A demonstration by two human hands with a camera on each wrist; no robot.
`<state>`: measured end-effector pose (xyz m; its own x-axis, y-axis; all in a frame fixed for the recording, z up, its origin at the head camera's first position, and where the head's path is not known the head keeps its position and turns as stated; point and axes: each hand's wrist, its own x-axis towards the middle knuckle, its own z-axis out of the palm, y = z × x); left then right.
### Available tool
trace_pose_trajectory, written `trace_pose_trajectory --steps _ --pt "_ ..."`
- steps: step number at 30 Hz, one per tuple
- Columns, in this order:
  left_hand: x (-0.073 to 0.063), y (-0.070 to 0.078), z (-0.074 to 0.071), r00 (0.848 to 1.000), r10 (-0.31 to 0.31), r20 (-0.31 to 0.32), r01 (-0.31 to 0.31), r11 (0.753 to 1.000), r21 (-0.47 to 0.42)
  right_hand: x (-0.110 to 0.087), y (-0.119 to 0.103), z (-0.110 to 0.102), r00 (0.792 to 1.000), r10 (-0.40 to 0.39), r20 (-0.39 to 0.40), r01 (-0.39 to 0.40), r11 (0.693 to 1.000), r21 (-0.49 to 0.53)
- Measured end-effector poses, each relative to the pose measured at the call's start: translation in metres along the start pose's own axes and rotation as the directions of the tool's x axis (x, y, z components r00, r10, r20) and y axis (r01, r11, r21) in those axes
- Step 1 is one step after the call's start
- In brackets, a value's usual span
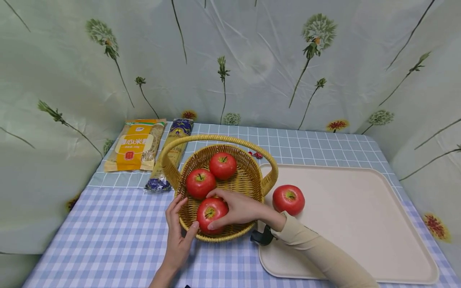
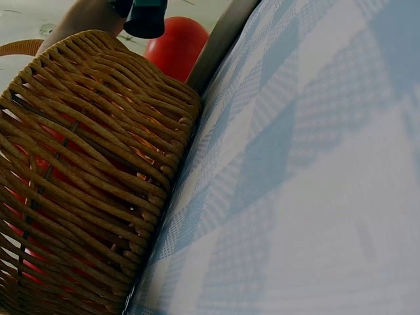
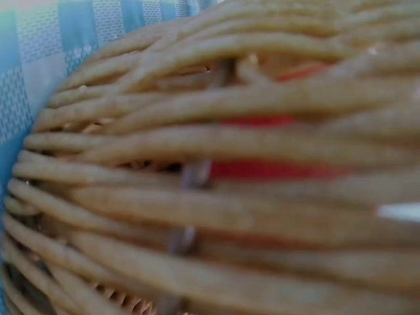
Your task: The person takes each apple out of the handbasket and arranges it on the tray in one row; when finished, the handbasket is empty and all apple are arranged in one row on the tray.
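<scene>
A: How is the right hand [image 1: 235, 207] held?

B: It is held inside the basket [image 1: 221, 239], with its back turned upward. The red apple [image 1: 206, 209] is gripped between thumb and curled fingers, the thumb being set on the near side. Whether the fruit is still supported by the basket's floor cannot be told. Above the tray [image 1: 353, 224], the sleeve [image 1: 320, 248] is stretched slantwise.

A: And the left hand [image 1: 178, 236]?

B: Its fingers are spread and rather straight, laid along the left rim of the basket, and the thumb is held well apart from them, near the gripped fruit.

A: What else is placed around the right hand?

B: Just beyond its fingertips, toward the left, a second apple [image 1: 200, 184] is seen; farther beyond, a third apple [image 1: 223, 165]. To the right of it, past the wrist, a fourth apple [image 1: 288, 200] is laid on the tray.

A: How are these things made?

B: The basket is woven from golden, cord-like strands, round in shape, and crossed by an arched handle [image 1: 216, 138]. All four fruits are rounded, red and glossy. The tray is pale and smooth, with rounded corners. Beneath, a checked cloth [image 1: 122, 228] is spread.
</scene>
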<state>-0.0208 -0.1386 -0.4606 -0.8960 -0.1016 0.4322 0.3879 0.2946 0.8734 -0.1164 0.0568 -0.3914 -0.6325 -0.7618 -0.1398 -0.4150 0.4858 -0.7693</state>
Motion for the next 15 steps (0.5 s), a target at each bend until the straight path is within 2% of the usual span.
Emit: trace_pose_trajectory --steps 5,15 --pt "-0.0001 -0.0003 0.0004 1.0 0.001 0.004 -0.001 1.0 -0.001 -0.0003 0.002 0.0 1.0 -0.001 -0.03 0.002 0.999 0.042" --pt "-0.0003 -0.0022 0.0005 1.0 0.007 -0.002 -0.007 1.0 0.007 -0.0014 0.0039 -0.0027 0.994 -0.041 -0.103 0.055 0.99 0.128"
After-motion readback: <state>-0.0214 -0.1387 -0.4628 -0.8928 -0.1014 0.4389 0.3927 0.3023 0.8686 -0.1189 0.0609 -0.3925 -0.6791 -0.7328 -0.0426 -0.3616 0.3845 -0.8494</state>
